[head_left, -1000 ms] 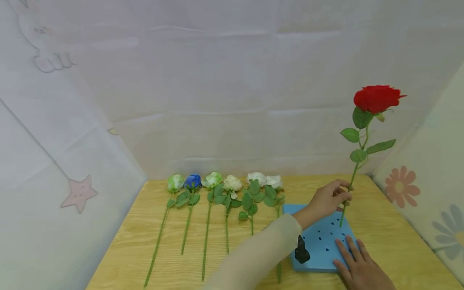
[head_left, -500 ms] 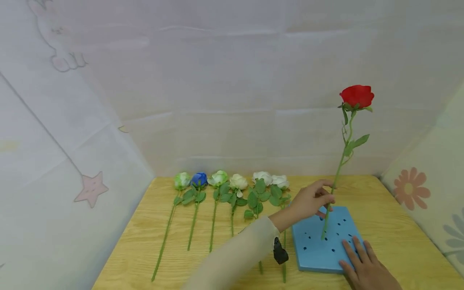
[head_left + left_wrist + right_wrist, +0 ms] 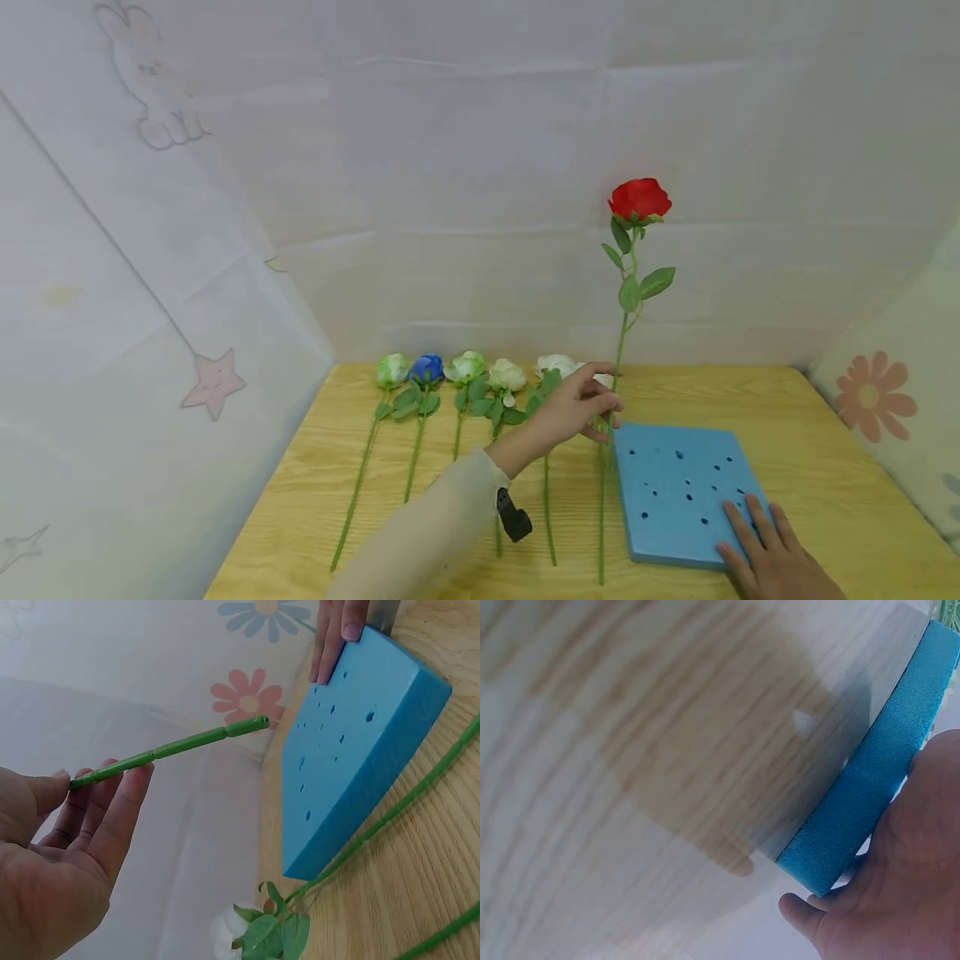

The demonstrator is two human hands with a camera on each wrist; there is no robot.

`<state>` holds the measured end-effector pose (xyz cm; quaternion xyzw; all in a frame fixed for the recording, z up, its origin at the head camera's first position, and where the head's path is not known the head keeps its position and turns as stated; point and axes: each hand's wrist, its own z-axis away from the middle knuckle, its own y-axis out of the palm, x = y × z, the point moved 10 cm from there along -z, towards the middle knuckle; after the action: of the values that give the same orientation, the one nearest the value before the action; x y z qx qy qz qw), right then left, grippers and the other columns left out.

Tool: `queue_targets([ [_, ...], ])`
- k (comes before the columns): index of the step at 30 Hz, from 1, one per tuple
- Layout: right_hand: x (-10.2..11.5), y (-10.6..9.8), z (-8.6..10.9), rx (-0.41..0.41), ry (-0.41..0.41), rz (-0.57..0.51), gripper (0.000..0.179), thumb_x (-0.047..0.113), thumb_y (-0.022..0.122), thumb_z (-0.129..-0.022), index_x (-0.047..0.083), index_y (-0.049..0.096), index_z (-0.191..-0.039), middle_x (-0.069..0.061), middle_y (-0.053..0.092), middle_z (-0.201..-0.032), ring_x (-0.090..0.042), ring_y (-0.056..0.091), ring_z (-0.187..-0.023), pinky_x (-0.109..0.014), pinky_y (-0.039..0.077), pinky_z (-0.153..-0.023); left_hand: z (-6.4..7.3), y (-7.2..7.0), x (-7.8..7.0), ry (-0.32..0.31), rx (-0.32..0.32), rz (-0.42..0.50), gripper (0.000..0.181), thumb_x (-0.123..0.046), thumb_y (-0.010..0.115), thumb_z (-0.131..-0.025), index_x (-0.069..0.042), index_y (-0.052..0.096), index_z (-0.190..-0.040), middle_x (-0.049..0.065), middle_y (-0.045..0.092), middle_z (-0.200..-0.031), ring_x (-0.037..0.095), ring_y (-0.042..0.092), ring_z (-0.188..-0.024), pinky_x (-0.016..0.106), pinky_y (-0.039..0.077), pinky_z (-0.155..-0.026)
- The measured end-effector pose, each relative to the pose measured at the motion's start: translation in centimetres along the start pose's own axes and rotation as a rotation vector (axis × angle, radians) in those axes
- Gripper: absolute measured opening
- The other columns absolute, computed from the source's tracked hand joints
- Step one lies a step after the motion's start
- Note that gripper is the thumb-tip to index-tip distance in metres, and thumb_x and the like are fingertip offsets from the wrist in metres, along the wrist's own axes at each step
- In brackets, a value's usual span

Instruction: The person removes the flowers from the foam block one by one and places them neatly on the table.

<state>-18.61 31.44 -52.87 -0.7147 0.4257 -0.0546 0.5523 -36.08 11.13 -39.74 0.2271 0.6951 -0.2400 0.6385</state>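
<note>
My left hand [image 3: 572,412] pinches the green stem of a red rose [image 3: 640,200], holding it upright just past the left edge of a blue foam board [image 3: 667,537]. In the left wrist view the stem's lower end [image 3: 191,742] points freely toward the board, apart from it; thumb and fingers grip it higher up. Small dark holes dot the board's top. My right hand [image 3: 780,557] rests on the board's near right corner with its fingers straight. In the right wrist view the board's side [image 3: 870,780] shows next to that hand [image 3: 907,870].
Several roses lie in a row on the wooden table [image 3: 292,492]: a blue rose [image 3: 427,369], green-white ones [image 3: 466,367], and cream [image 3: 507,375] and white ones [image 3: 557,364]. My left forearm covers some stems. A pale cloth backdrop [image 3: 480,192] stands behind the table.
My left hand has carried the red rose leftward, from above the foam board to its left edge. The right hand stays on the board. The head view has shifted slightly.
</note>
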Motion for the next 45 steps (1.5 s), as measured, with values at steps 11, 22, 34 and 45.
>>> queue_targets([
  [11, -0.2, -0.1, 0.2, -0.01, 0.011, -0.016, 0.109, 0.086, 0.044, -0.084, 0.014, 0.017, -0.162, -0.022, -0.001, -0.169, -0.046, -0.001, -0.154, -0.06, 0.007, -0.122, 5.4, -5.9, 0.8, -0.058, -0.09, -0.047, 0.049, -0.022, 0.061, -0.103, -0.028, 0.045, -0.15, 0.018, 0.065, -0.114, 0.041, 0.067, -0.101, 0.044, 0.063, -0.068],
  [22, 0.1, -0.2, 0.0, -0.022, 0.002, -0.014, 0.11, 0.087, 0.041, -0.085, 0.014, 0.015, -0.163, -0.022, -0.002, -0.168, -0.045, -0.004, -0.154, -0.059, 0.005, -0.122, 11.4, -11.6, 2.2, -0.123, -0.177, -0.116, 0.056, -0.026, 0.062, -0.103, -0.021, 0.039, -0.154, 0.017, 0.059, -0.121, 0.036, 0.068, -0.098, 0.052, 0.061, -0.073],
  [34, -0.1, 0.2, 0.3, 0.02, 0.023, -0.007, 0.111, 0.087, 0.043, -0.083, 0.018, 0.011, -0.164, -0.017, -0.009, -0.169, -0.042, -0.011, -0.154, -0.058, -0.001, -0.123, 16.7, -16.8, 3.3, -0.192, -0.294, -0.162, 0.054, -0.028, 0.062, -0.103, -0.021, 0.042, -0.152, 0.016, 0.055, -0.124, 0.04, 0.066, -0.103, 0.053, 0.061, -0.073],
  [45, -0.2, 0.1, 0.0, 0.038, 0.033, 0.02, 0.107, 0.083, 0.043, -0.087, 0.022, 0.003, -0.165, -0.01, -0.016, -0.169, -0.036, -0.017, -0.154, -0.053, -0.004, -0.124, 22.0, -22.3, 4.6, -0.256, -0.365, -0.262, 0.054, -0.024, 0.058, -0.105, -0.014, 0.037, -0.155, 0.016, 0.057, -0.12, 0.034, 0.067, -0.098, 0.056, 0.06, -0.073],
])
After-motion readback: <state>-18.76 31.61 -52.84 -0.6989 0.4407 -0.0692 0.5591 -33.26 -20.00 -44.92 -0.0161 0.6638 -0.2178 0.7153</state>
